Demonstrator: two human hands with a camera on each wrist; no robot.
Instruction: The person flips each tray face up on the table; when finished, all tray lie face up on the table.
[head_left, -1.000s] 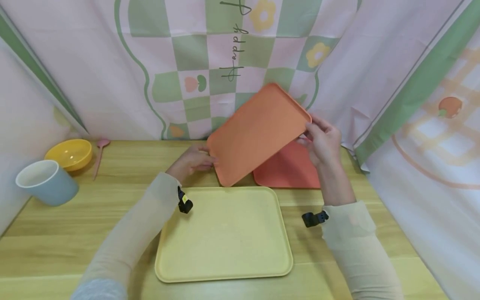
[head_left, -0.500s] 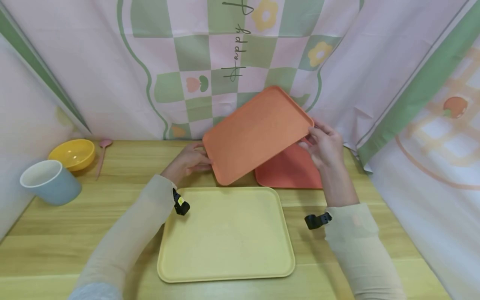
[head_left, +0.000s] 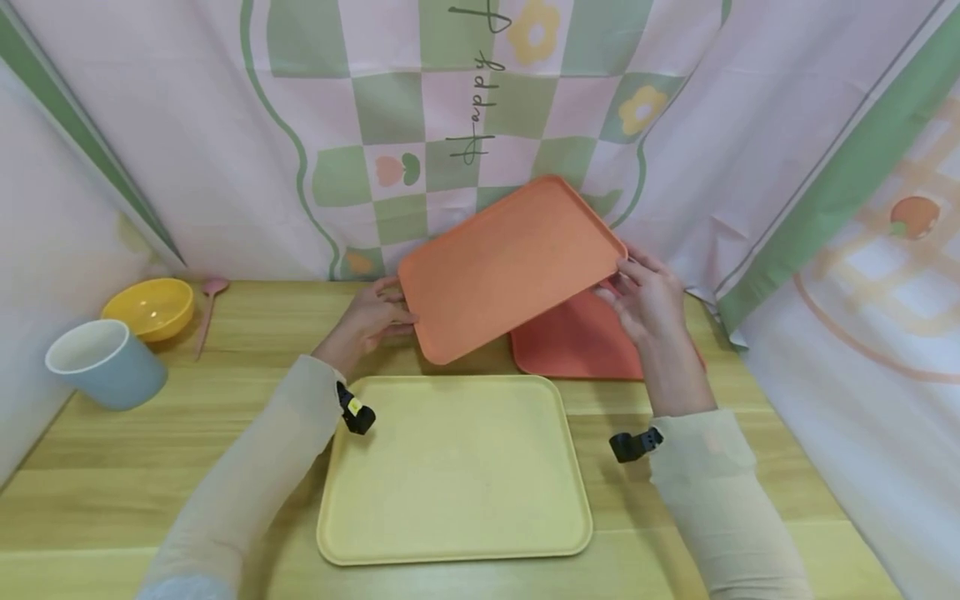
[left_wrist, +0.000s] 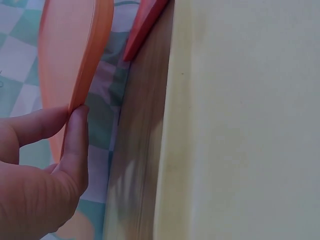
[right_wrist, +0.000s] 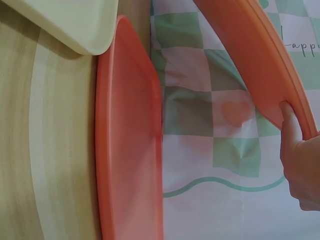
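Both hands hold an orange tray (head_left: 510,267) tilted in the air, its right end higher than its left. My left hand (head_left: 371,317) pinches the left short edge; in the left wrist view the thumb and fingers (left_wrist: 42,125) close on the rim. At the other end, my right hand (head_left: 648,296) grips the right corner, with a finger against the underside in the right wrist view. Beneath the raised end lies a red tray (head_left: 577,342) on the table, partly covered by the orange tray and right hand. A pale yellow tray (head_left: 457,467) lies flat in front, between the forearms.
At the left stand a yellow bowl (head_left: 150,308) and a light blue cup (head_left: 108,367), with a pink spoon (head_left: 210,312) lying beside the bowl. A checked curtain (head_left: 390,108) hangs behind the wooden table (head_left: 225,467).
The orange tray's left end has shifted left with the left hand, and the tray's slant has eased a little. The right hand keeps its grip, nearly in place.
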